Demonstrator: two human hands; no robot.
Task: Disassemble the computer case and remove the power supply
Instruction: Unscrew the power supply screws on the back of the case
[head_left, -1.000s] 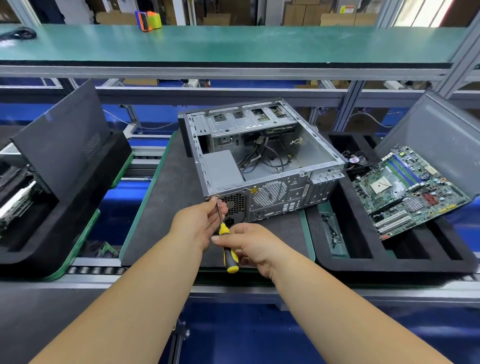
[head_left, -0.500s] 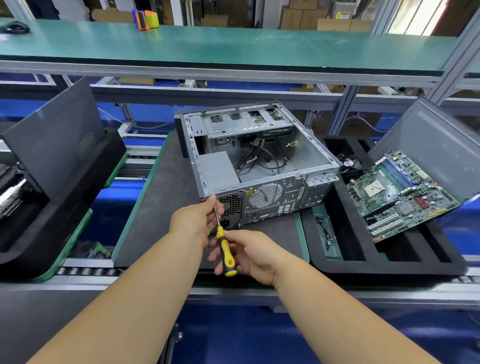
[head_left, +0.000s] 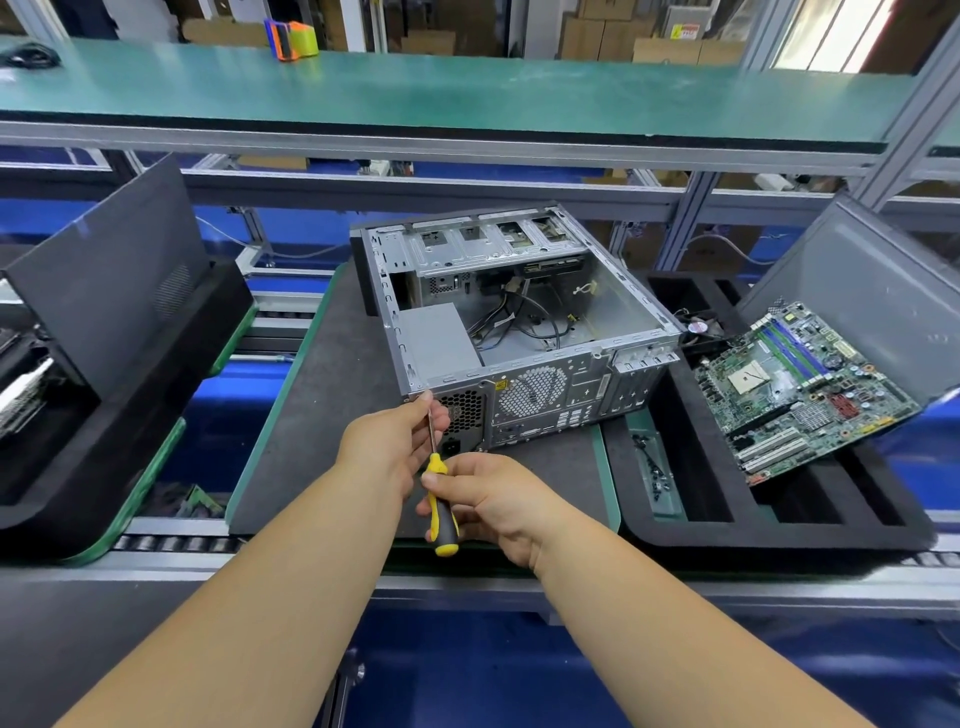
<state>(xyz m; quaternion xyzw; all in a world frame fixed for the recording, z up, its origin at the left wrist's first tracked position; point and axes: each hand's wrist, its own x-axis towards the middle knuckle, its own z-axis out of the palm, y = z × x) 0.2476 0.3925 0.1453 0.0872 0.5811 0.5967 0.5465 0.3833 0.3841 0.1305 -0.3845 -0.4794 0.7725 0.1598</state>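
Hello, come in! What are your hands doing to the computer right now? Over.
Right hand grips screwdriver. Left hand pinches its shaft. Tip at computer case rear corner. Nothing blocking.

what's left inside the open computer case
Inside the computer case a grey power supply sits in the near left corner, with loose cables on the bare floor and empty drive bays at the back. No motherboard inside. What lies under the power supply is hidden.

Green-topped shelf (head_left: 467, 88) spans 12 o'clock on grey aluminium framing (head_left: 691, 213), cardboard boxes (head_left: 602, 36) behind, bright window (head_left: 831, 36) at 1 o'clock, blue floor (head_left: 467, 675) at 6 o'clock.
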